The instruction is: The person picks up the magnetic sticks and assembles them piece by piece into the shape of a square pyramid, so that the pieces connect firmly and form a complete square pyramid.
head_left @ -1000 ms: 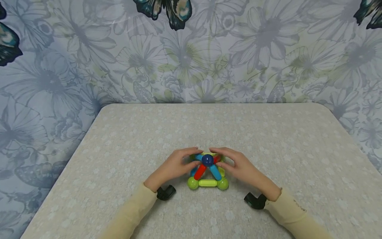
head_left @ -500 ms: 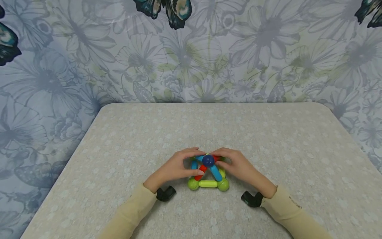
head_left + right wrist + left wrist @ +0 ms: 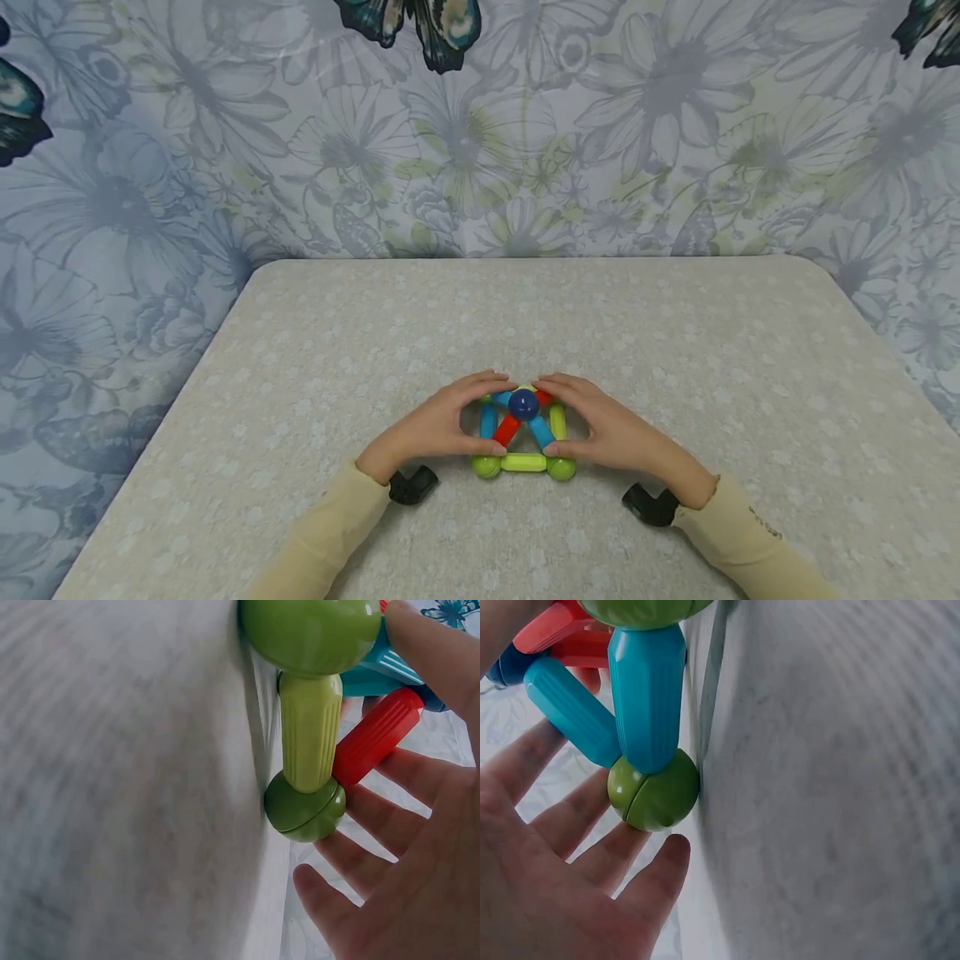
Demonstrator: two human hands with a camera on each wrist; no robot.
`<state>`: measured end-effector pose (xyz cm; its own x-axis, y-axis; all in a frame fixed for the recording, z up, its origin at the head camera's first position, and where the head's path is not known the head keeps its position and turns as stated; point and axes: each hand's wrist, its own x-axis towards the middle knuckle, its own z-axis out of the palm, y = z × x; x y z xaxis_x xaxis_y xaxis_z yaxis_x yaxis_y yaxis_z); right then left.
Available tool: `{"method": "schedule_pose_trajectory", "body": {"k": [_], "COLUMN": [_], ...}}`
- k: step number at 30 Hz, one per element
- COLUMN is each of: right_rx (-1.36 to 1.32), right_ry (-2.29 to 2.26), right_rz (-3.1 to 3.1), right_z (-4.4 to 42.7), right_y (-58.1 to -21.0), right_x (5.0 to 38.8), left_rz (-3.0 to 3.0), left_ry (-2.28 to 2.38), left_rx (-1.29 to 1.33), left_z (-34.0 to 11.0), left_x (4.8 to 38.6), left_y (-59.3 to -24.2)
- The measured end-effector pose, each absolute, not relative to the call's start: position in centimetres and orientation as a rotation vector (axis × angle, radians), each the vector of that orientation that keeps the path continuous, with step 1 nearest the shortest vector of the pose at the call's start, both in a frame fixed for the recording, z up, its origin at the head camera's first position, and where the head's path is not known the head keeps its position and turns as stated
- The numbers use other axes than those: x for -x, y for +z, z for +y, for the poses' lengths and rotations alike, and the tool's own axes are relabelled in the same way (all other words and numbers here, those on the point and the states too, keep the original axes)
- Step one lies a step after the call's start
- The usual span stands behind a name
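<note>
A pyramid of magnetic rods and balls (image 3: 523,462) stands on the table. Green balls form its base corners, and a dark blue ball (image 3: 523,405) tops it. Red rods and blue rods slope up to that ball. My left hand (image 3: 452,421) holds the pyramid's left side, thumb at the front, fingers behind; the left wrist view shows them spread near a blue rod (image 3: 646,697) and a rear green ball (image 3: 656,791). From the right, my right hand (image 3: 600,423) holds it likewise, its fingers behind a red rod (image 3: 379,735) and a green ball (image 3: 304,808).
The table (image 3: 360,333) has a pale patterned cover and rounded far corners. Behind it hangs a floral wall covering (image 3: 480,167) with butterflies. A black wrist device (image 3: 414,485) sits at the left cuff, another (image 3: 649,505) at the right.
Both thumbs have moved down and toward the front, from the upper rods to near the front base balls. The pyramid has stayed almost in place.
</note>
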<state>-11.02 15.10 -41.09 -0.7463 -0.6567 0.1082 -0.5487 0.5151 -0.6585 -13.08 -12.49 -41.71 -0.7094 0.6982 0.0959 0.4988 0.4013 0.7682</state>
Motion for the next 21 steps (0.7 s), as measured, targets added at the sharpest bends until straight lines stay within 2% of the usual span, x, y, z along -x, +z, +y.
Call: {"method": "schedule_pose_trajectory", "body": {"k": [21], "right_rx": [1.054], "right_ry": [-1.099], "right_rz": [2.566], "right_z": [15.13], "right_y": [-41.82], "right_x": [11.87], "left_rz": [2.419], "left_ry": [1.178], "left_rx": [-1.061], "left_z": [-12.48], "left_x": [13.64], "left_y": [-41.94]}}
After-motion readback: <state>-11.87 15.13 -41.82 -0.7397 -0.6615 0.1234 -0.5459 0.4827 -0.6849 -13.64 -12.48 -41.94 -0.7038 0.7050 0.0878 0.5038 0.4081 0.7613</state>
